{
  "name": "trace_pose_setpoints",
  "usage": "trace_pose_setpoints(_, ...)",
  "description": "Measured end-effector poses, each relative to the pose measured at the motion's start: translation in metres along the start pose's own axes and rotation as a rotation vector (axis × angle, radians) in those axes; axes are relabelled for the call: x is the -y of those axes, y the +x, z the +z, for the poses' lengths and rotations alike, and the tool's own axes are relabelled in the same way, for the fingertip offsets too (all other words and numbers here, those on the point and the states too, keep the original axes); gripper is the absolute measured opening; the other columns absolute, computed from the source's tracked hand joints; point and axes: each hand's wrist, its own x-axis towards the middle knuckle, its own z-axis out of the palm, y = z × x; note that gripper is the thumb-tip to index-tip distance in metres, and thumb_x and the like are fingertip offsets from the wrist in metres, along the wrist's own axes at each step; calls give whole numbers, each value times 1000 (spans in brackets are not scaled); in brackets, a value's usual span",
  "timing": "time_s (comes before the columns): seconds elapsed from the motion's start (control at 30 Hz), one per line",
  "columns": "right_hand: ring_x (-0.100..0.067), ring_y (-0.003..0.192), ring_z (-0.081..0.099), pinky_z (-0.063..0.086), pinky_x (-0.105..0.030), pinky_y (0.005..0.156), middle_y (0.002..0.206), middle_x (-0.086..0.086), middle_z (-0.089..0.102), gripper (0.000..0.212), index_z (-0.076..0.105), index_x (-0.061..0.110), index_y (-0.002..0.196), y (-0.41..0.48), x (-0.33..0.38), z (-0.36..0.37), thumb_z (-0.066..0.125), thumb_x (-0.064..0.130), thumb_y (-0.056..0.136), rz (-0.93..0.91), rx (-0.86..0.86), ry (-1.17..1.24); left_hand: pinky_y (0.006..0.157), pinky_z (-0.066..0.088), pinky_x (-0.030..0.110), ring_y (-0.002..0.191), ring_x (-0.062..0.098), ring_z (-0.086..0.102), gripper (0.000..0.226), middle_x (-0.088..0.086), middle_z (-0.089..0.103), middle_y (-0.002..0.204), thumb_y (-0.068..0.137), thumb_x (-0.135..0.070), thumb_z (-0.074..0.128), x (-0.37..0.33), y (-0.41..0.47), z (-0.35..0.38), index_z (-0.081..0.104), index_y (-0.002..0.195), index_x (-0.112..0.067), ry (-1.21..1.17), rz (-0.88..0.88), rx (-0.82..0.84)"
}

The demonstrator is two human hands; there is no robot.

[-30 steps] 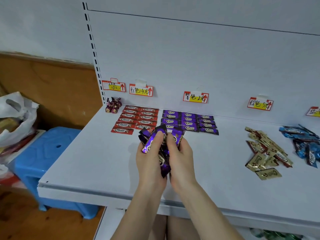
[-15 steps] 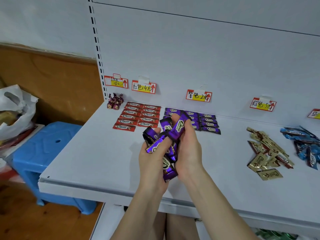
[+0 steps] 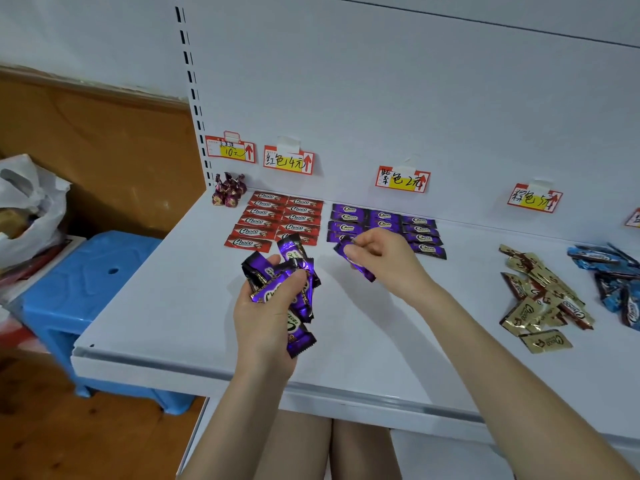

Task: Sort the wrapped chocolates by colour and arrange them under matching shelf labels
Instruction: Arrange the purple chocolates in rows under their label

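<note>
My left hand [image 3: 266, 317] grips a bunch of purple wrapped chocolates [image 3: 287, 282] above the white shelf [image 3: 173, 306]. My right hand [image 3: 384, 261] pinches one purple chocolate [image 3: 353, 259] just in front of the purple rows [image 3: 384, 226], which lie under the purple label [image 3: 401, 179]. Red chocolates [image 3: 277, 220] lie in neat rows under the red label [image 3: 288, 160]. A loose heap of gold chocolates [image 3: 543, 299] sits below the label at the right [image 3: 535, 198], with a blue heap [image 3: 613, 275] beyond it.
Small dark-red twisted sweets [image 3: 228, 190] stand at the shelf's back left under the 10-yuan label [image 3: 230, 149]. A blue plastic stool [image 3: 86, 292] and a white plastic bag [image 3: 27, 209] are left of the shelf, over a wooden floor.
My hands have parted: the right one pulled a single purple chocolate out of the bunch and carried it right and back toward the purple rows. The left keeps the bunch.
</note>
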Motion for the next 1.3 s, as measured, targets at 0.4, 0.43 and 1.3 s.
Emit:
trace_pose_setpoints(0.4,-24,104,46,40,-31,78,110,-6,54,29,61,15,115,-20,-34,22,51,30,92,-154,-128,-611,48,51,19,70,10,70,26,-8,73,78,77,-12,72,5,14,-3,64,95,-30,-1,19,13)
trace_pose_setpoints(0.43,-24,103,46,39,-30,77,110,-5,54,29,61,15,114,-25,-36,25,50,31,92,-171,-113,-635,48,51,19,71,11,69,27,-8,73,79,77,-12,72,6,16,-3,64,96,-30,4,17,13)
trace_pose_setpoints(1.3,-24,119,41,29,-31,97,131,-9,48,39,52,12,128,6,-41,39,38,31,97,-204,-123,-700,52,50,22,79,15,69,28,-3,72,89,77,-14,72,9,23,-5,63,97,-32,79,26,-14)
